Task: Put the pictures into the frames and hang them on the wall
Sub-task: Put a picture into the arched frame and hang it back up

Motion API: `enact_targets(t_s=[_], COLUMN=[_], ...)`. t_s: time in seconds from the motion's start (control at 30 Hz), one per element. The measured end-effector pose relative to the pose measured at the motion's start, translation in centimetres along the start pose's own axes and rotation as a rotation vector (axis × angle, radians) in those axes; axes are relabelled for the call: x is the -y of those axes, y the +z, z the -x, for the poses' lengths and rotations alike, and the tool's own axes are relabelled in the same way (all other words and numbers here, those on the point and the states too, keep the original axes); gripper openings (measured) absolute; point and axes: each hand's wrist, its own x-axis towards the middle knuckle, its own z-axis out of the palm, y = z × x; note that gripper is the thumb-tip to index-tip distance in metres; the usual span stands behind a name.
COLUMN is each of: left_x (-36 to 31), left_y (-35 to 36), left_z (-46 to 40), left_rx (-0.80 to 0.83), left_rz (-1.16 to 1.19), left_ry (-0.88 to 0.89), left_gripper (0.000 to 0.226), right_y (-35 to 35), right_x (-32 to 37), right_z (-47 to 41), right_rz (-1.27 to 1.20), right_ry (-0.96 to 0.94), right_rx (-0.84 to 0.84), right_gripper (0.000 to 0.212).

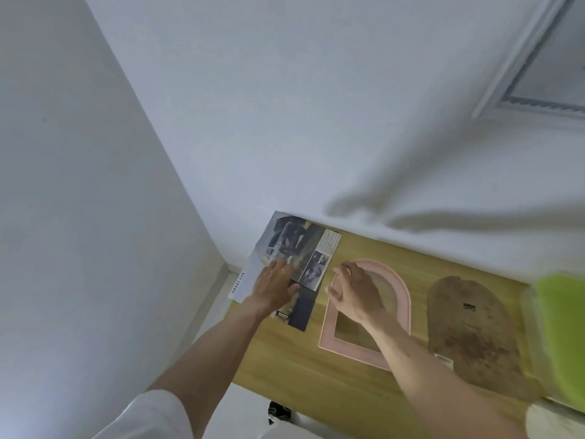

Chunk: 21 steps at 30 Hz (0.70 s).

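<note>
An open magazine (296, 245) with dark car photos lies at the far left corner of the wooden table (285, 359). My left hand (275, 285) rests flat on its pages, fingers spread. Just right of it lies a pink arch-shaped picture frame (348, 345), face down on the table. My right hand (354, 288) hovers over the frame's arched top with fingers curled and apart, holding nothing that I can see. Further right lies a brown arch-shaped backing board (471, 331) with a small metal hanger on it.
White walls (285, 122) meet in a corner behind the table's left end. A blurred lime-green object (563, 337) stands at the table's right edge. A window frame (538, 74) shows at the upper right. A small dark object (278, 411) sits below the table's near edge.
</note>
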Motion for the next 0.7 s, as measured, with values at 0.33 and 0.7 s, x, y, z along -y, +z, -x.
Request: enact_targets(t_s=[0.33, 0.7], left_x=[6.4, 8.4], left_y=[0.4, 1.6], left_z=[-3.4, -3.9], left_rx=[0.042, -0.076], left_rz=[-0.013, -0.003], left_ry=[0.115, 0.228], left_gripper=[0.056, 0.047], right_y=[3.8, 5.8], right_x=[5.6, 5.9], right_z=[-6.3, -6.8], right_rz=[0.088, 0.005], right_ry=[0.011, -0.05], right_rx=[0.192, 0.057], right_gripper=[0.065, 0.019])
